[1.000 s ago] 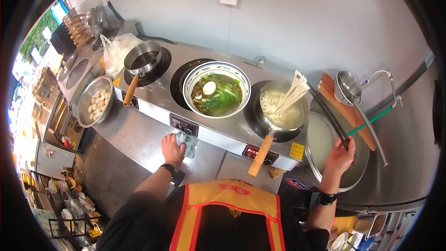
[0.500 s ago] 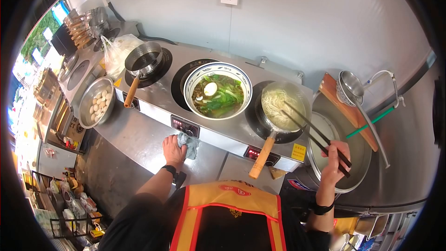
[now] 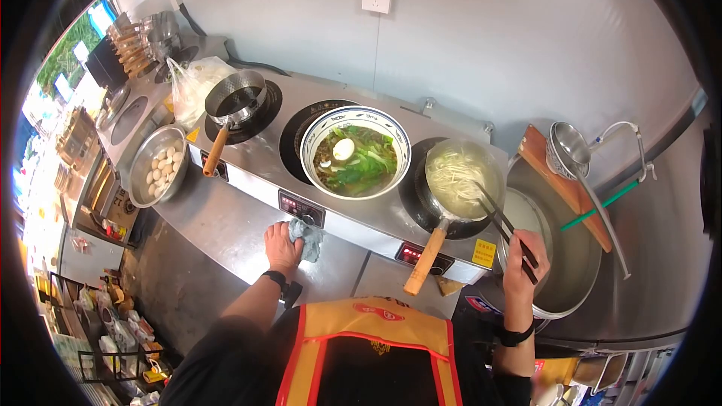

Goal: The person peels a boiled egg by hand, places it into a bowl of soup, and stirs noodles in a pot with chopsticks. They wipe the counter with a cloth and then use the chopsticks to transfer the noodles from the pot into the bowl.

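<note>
Along the steel bench (image 3: 226, 214), a stove (image 3: 259, 162) runs toward a wide pot (image 3: 575, 274) just beside its right end. A patterned bowl (image 3: 356, 114) of greens (image 3: 362, 169) with an egg (image 3: 344, 149) stands on the stove; to its right, near it, sits a pan (image 3: 494, 169). The right hand (image 3: 524, 259) keeps a closed grip around dark chopsticks (image 3: 499, 213), their tips inside the pan. The left hand (image 3: 283, 246) rests against a cloth (image 3: 308, 240); whether its grip closes on this cannot be told. Within the pan lie the noodles (image 3: 455, 178). The step in hand appears to be loosening them; any further lift would call for a firm pinch. One second earlier, the noodles hang raised from the chopsticks; now they lie lowered.
</note>
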Demonstrator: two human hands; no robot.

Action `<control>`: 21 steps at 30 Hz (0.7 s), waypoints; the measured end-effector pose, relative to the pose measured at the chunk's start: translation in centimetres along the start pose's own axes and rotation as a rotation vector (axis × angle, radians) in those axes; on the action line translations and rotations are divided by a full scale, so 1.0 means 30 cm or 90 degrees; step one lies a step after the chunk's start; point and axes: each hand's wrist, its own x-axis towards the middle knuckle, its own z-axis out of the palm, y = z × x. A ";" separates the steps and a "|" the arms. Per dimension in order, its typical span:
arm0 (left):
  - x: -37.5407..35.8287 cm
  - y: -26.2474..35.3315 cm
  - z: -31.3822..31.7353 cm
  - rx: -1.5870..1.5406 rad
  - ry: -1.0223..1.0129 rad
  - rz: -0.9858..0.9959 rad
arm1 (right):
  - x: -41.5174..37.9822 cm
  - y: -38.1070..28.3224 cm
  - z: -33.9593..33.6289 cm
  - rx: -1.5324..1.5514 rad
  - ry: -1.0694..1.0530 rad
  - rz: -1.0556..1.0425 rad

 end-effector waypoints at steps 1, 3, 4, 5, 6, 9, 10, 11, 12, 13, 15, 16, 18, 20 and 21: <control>-0.001 0.001 0.000 0.000 -0.002 -0.001 | 0.001 -0.012 -0.009 -0.001 -0.001 0.001; 0.001 0.002 -0.003 -0.005 0.000 0.004 | 0.001 -0.042 -0.028 -0.035 0.029 -0.023; -0.002 0.002 -0.001 -0.004 -0.004 0.006 | -0.003 -0.054 -0.046 -0.036 0.028 -0.019; 0.000 0.000 0.000 0.000 -0.005 0.003 | -0.004 -0.070 -0.064 -0.048 0.036 -0.034; 0.002 -0.001 0.002 0.004 -0.006 0.000 | -0.006 -0.084 -0.081 -0.060 0.044 -0.050; 0.003 -0.003 0.002 0.013 0.000 0.011 | -0.042 -0.112 -0.120 -0.071 0.052 -0.008; 0.003 -0.004 0.004 0.013 -0.001 0.013 | -0.051 -0.117 -0.130 -0.076 0.053 0.017; 0.003 -0.004 0.006 0.011 0.000 0.013 | -0.057 -0.128 -0.130 -0.092 0.064 -0.006; 0.003 -0.004 0.007 0.009 0.001 0.012 | -0.067 -0.124 -0.133 -0.092 0.064 -0.006; 0.002 -0.003 0.009 0.009 0.001 0.012 | -0.083 -0.113 -0.132 -0.068 0.059 -0.001; 0.001 -0.002 0.007 0.014 -0.003 0.000 | -0.120 -0.077 -0.125 -0.034 0.050 0.011; 0.001 -0.001 0.005 0.014 -0.004 0.000 | -0.132 -0.074 -0.113 -0.034 0.050 0.011; 0.002 0.001 0.002 0.017 0.000 0.001 | -0.156 -0.077 -0.084 0.014 0.110 0.067; 0.003 0.001 0.002 0.015 -0.001 0.001 | -0.190 -0.046 -0.079 0.026 0.117 0.060; 0.002 0.000 0.003 0.013 -0.002 0.000 | -0.207 -0.036 -0.079 0.047 0.129 0.098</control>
